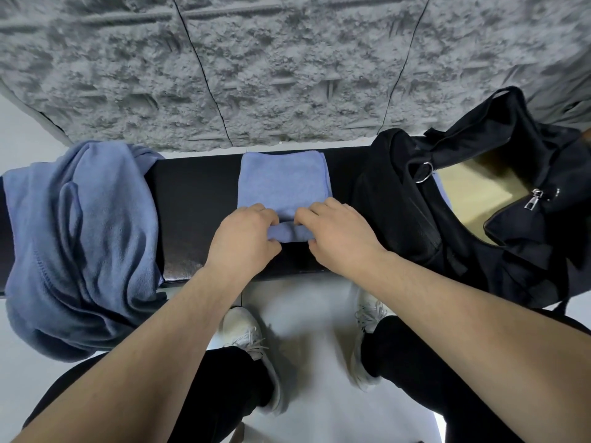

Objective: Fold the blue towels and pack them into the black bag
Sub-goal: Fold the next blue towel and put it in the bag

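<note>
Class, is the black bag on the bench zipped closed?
No, the black bag gapes open at the right end of the bench, showing its tan lining.

The folded towel (283, 183) and the heaped towels (80, 238) are coloured soft blue. The tabletop (192, 203) is black, as is the bag (463, 219), whose lining is tan. The wall (256, 65) is patterned in rough, mottled grey.

Head view, steeply downward, close.
</note>
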Demonstrator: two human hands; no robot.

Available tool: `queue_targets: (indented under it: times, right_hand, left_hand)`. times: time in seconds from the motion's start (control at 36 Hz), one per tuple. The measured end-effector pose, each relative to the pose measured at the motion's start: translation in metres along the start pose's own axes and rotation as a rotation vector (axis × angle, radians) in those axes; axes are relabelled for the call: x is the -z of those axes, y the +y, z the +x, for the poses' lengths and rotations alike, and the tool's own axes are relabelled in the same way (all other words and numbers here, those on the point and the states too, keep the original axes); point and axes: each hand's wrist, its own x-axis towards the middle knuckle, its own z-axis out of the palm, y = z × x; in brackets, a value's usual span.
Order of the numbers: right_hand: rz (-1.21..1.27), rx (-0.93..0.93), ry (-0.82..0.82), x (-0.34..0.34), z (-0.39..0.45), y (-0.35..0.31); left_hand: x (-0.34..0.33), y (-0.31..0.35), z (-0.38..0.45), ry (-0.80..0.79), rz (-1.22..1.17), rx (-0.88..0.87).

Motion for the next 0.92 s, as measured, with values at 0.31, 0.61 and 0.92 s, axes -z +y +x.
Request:
queue_targets:
  times: [0.31,0.61,0.92]
  right_hand:
    - [0.074,-0.059,-0.17,0.013,-0.019,-0.003]
    - [0.172,-0.129,-0.212,0.012,-0.024,-0.004]
    - [-0.013,-0.097,-0.107,0.009,-0.016,-0.007]
  left_hand:
    - [0.003,0.002,-0.012,-0.135,-0.019,-0.082]
    - [0.003,-0.005,-0.012,-0.308,-0.098,-0.079]
    - [0.001,-0.019,-0.006,-0.273,-0.275,-0.095]
